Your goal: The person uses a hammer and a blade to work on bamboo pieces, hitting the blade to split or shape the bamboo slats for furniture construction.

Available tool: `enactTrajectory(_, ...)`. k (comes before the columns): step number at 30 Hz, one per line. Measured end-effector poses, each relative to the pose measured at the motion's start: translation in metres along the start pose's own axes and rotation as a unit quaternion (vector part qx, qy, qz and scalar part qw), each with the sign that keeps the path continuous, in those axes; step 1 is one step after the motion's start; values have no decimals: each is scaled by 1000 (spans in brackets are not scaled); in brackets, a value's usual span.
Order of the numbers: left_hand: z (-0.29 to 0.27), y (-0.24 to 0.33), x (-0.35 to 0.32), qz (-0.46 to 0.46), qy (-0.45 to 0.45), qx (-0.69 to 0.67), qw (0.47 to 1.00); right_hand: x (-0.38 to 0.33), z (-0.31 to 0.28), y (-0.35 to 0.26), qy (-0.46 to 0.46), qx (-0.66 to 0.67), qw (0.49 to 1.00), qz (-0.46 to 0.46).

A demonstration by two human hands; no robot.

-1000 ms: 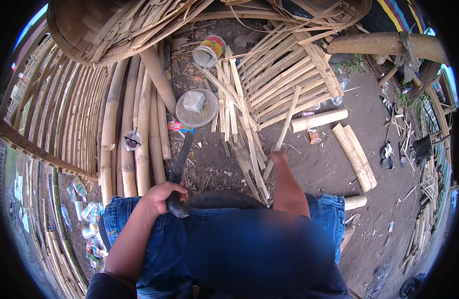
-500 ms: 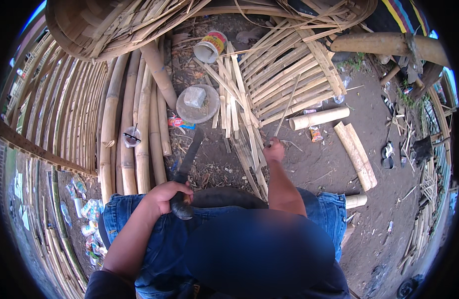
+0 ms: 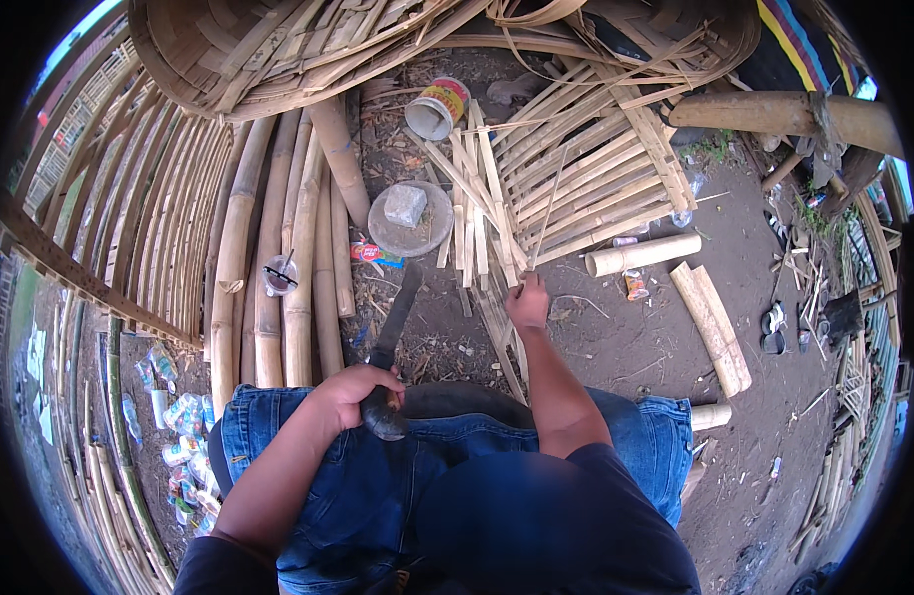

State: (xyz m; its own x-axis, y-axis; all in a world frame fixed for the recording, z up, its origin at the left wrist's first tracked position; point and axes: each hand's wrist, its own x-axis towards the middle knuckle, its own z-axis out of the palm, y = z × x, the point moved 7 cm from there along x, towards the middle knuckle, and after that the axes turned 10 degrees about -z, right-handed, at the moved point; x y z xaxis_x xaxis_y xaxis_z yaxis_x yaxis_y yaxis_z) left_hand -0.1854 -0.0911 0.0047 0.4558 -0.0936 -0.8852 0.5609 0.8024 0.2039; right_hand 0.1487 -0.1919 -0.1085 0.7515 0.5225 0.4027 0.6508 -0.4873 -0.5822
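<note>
My left hand (image 3: 356, 393) is closed round the dark curved handle of a machete (image 3: 399, 309), just above my lap. Its blade points away from me, short of the round stone slab. Farther forward, my right hand (image 3: 527, 301) pinches the near end of a thin bamboo strip (image 3: 549, 210). That strip slants up and slightly right, across the slatted bamboo panel (image 3: 586, 149). Beside the right hand lie several loose split bamboo slats (image 3: 467, 233).
Thick bamboo poles (image 3: 269, 327) lie at the left beside a bamboo fence (image 3: 150, 208). A grey stone (image 3: 405, 204) rests on a round slab (image 3: 383, 237). A bucket (image 3: 438, 107) and woven bamboo (image 3: 308, 59) are at the far side; cut bamboo pieces (image 3: 643, 255) lie right.
My right hand has drawn left and slightly nearer, with the bamboo strip in it. The left hand still grips the machete. The whole view has shifted a little.
</note>
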Motion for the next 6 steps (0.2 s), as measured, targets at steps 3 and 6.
enactTrajectory(3,3,0,7,6,-28,25,999,62,-15,-31,11,45,996,-75)
enactTrajectory(6,3,4,7,5,-35,42,998,139,-50,-52,-149,29,986,62)
